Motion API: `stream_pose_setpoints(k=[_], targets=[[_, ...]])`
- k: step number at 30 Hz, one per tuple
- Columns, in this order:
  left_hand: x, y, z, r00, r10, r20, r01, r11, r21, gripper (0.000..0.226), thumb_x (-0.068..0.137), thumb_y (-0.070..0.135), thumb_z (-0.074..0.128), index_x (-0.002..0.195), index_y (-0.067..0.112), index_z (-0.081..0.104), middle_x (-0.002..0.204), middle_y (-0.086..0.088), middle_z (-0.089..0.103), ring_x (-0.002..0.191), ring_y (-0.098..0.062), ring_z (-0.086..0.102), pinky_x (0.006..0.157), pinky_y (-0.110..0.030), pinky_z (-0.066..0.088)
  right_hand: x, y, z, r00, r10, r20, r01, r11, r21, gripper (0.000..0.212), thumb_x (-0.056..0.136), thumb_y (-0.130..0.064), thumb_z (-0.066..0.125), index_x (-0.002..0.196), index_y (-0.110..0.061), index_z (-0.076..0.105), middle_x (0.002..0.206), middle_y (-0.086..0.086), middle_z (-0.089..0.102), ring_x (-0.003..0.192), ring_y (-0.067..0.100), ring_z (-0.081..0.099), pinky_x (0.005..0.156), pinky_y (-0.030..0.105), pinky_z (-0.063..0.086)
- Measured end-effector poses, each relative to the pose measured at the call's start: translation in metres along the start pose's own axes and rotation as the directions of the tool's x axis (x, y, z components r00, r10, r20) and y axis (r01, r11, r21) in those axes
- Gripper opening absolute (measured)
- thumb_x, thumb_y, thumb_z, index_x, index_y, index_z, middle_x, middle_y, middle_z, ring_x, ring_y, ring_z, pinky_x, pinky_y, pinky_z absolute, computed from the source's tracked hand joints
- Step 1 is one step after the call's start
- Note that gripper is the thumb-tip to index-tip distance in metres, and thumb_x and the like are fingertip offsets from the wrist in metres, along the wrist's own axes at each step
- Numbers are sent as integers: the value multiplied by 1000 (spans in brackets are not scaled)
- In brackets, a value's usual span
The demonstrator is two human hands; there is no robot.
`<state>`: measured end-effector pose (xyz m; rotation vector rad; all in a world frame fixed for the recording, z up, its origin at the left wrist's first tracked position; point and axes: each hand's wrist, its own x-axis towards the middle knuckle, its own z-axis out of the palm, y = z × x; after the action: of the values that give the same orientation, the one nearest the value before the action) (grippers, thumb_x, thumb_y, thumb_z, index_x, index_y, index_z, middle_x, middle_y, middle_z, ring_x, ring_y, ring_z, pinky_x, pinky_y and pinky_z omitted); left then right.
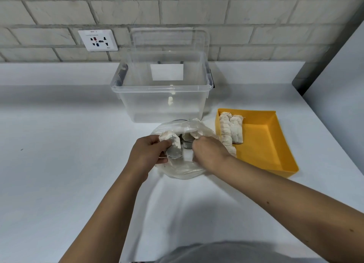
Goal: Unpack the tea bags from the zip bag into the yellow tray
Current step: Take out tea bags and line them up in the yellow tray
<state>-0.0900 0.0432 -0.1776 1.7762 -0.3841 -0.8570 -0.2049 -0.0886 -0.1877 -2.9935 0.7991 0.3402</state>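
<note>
A clear zip bag (183,169) lies on the white table in front of me, its mouth spread open. My left hand (149,154) grips the bag's left edge together with a tea bag (175,150). My right hand (208,154) reaches into the bag's mouth from the right, fingers curled around tea bags inside; what it holds is partly hidden. The yellow tray (264,146) sits to the right of the bag. Two rows of white tea bags (231,130) lie along the tray's left side.
A large clear plastic storage box (163,97) with its lid raised stands just behind the zip bag. A brick wall with a white power socket (98,40) runs along the back. The table's right edge slants past the tray.
</note>
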Motion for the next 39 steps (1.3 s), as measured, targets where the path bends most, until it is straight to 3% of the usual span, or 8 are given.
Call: stream_pose_setpoints(k=[6, 9, 11, 14, 18, 25, 29, 39], targets=[[2, -3, -4, 1000, -7, -5, 7, 1000, -11, 22, 89, 13, 70, 92, -9, 67, 81, -13, 63, 69, -25, 61, 71, -34, 63, 3, 9, 7, 997, -19, -70, 20, 1000, 19, 16, 80, -1, 57, 80, -10, 70, 82, 11, 69, 78, 27, 66, 59, 30, 47], [1, -2, -3, 1000, 3, -10, -3, 1000, -10, 20, 90, 13, 69, 92, -7, 68, 80, -13, 64, 66, -23, 63, 64, -30, 61, -3, 21, -5, 993, 8, -118, 33, 938, 344, 10, 80, -12, 61, 75, -13, 70, 76, 3, 69, 74, 20, 66, 66, 31, 53], [-1, 0, -3, 1000, 4, -13, -4, 1000, -25, 13, 91, 12, 66, 89, 0, 70, 78, -10, 66, 60, -21, 66, 60, -28, 60, -15, 29, -22, 984, 101, -145, 23, 744, 668, 6, 86, -13, 65, 81, -12, 68, 74, 1, 70, 71, 17, 68, 64, 30, 56], [-2, 2, 0, 1000, 1, 1, -1, 999, -42, 12, 94, 13, 64, 88, 5, 71, 78, -8, 68, 59, -20, 71, 59, -29, 61, -32, 40, -48, 996, 83, -38, 13, 282, 959, 6, 92, -8, 63, 92, -2, 63, 70, 8, 69, 68, 22, 71, 54, 28, 57], [-4, 6, 8, 997, -21, 75, 30, 993, -117, 14, 96, 13, 61, 97, 2, 71, 86, -11, 71, 66, -23, 71, 63, -30, 61, -41, 39, -54, 999, 30, 19, -19, -19, 1000, 6, 92, -5, 62, 97, -3, 63, 72, 5, 66, 65, 19, 69, 54, 24, 56], [-10, 10, 10, 985, -49, 165, 104, 932, -346, 29, 100, 32, 56, 107, 7, 71, 96, -11, 78, 88, -27, 76, 75, -30, 62, -38, 12, -26, 979, 111, 169, -117, -373, 920, 4, 93, -3, 59, 96, -2, 58, 78, 15, 70, 72, 23, 73, 64, 27, 61], [-12, 3, 8, 995, 13, 102, 14, 965, -261, 25, 89, 17, 73, 108, 2, 72, 94, -12, 78, 86, -23, 76, 78, -27, 61, -36, -5, -10, 978, 100, 185, -135, -376, 917, 10, 92, -3, 62, 100, 0, 57, 84, 19, 68, 72, 21, 73, 66, 28, 61], [2, -5, -28, 990, 103, -100, -107, 994, -33, 10, 85, 10, 74, 95, 11, 75, 98, -23, 73, 93, -34, 72, 75, -34, 60, 0, -7, 18, 966, 204, 160, -180, 82, 980, 21, 96, 1, 50, 111, -1, 65, 90, 8, 66, 83, 19, 63, 89, 35, 57]])
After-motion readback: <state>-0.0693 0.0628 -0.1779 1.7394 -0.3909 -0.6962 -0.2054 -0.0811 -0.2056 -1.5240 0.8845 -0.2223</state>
